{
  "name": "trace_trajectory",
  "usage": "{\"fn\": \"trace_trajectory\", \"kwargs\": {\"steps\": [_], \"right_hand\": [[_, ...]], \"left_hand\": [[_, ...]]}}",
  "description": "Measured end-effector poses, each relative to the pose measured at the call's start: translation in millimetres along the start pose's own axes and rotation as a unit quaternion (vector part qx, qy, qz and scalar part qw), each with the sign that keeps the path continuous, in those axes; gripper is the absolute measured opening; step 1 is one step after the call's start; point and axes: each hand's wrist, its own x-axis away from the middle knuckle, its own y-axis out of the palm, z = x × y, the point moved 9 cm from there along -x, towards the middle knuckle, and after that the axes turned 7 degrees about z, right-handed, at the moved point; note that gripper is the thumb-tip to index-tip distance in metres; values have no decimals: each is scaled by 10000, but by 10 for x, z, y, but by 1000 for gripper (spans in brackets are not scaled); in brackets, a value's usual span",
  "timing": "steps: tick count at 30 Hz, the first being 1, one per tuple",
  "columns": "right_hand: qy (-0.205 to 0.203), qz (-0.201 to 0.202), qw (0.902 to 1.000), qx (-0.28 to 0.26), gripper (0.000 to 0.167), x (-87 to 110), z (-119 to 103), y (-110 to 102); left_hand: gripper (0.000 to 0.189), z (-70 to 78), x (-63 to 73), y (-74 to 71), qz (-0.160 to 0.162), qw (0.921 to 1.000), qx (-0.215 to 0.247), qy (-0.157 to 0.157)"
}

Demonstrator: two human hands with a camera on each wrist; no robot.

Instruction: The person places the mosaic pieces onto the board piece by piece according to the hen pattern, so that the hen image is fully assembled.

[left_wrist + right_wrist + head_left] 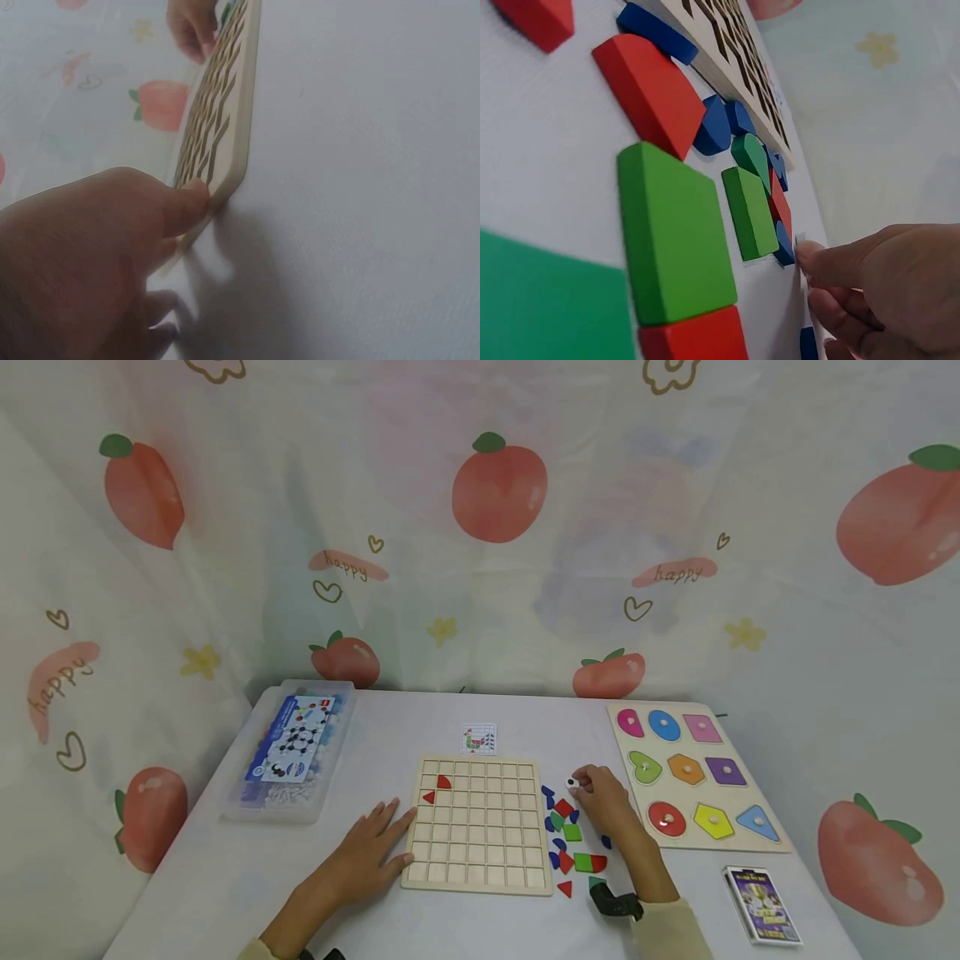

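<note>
My right hand (pixel 604 802) pinches a small white piece with a black dot (pixel 572 783), just right of the wooden grid board (pixel 480 891). In the right wrist view that hand (pixel 889 281) mostly hides the piece. My left hand (pixel 367 850) lies flat beside the board's left edge, fingers spread. Its thumb touches the board's rim (pixel 238 150) in the left wrist view. On the board sit a red quarter-round piece (pixel 444 782) and a red triangle (pixel 429 797). Loose coloured pieces lie right of it, among them a green square (pixel 573 832) and a red triangle (pixel 565 889).
A small pattern card (pixel 478 738) lies behind the board. At the left stands a clear plastic case (pixel 300 752) of small parts. On the right are a shape puzzle board (pixel 652 810) with knobbed pieces and a purple card box (pixel 762 906).
</note>
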Motion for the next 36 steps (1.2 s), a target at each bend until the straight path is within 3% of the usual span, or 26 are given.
{"fn": "trace_trajectory", "kwargs": {"steps": [6,11,18,24,30,36], "right_hand": [[-102,-5,9999,-83,27,-7,-177,0],[-330,-12,9992,-209,28,16,-528,79],[-535,-146,9973,-481,26,139,-1036,370],[-1000,-314,9927,-593,22,230,-1419,688],[-1380,-314,9886,-512,21,287,-1684,932],[-1425,-342,9888,-288,20,345,-1834,1024]], "left_hand": [[68,-27,-6,29,2,10000,-76,-8],[68,-22,-7,22,12,10000,-16,-17],[68,-9,4,11,30,10000,8,-46],[69,-11,-2,9,22,10000,13,-60],[68,-25,-14,11,24,10000,-9,-39],[68,-53,-25,40,18,10000,-21,1]]}}
